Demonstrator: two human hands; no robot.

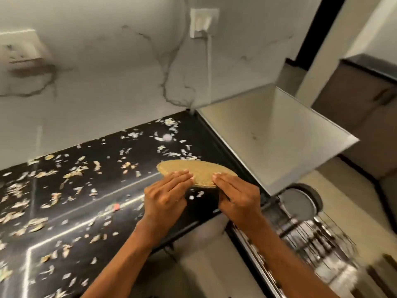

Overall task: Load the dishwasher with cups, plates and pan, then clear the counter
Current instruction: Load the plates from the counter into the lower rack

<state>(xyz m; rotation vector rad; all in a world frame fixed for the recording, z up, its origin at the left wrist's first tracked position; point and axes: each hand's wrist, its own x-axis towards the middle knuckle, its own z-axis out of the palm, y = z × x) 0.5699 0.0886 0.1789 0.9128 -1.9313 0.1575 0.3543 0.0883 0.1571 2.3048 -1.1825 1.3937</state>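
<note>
- Both hands, left hand (165, 195) and right hand (237, 196), pinch the near edge of a round woven mat (193, 171).
- Mat hangs tilted above the scrap-strewn counter (86, 201), near its right end.

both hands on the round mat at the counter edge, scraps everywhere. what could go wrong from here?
1. The left hand and right hand hold the mat only by its near rim; it may sag or slip.
2. Sweeping with it could push scraps off the counter edge onto the floor.
3. Scraps could drop into the open dishwasher rack at the right.
</note>
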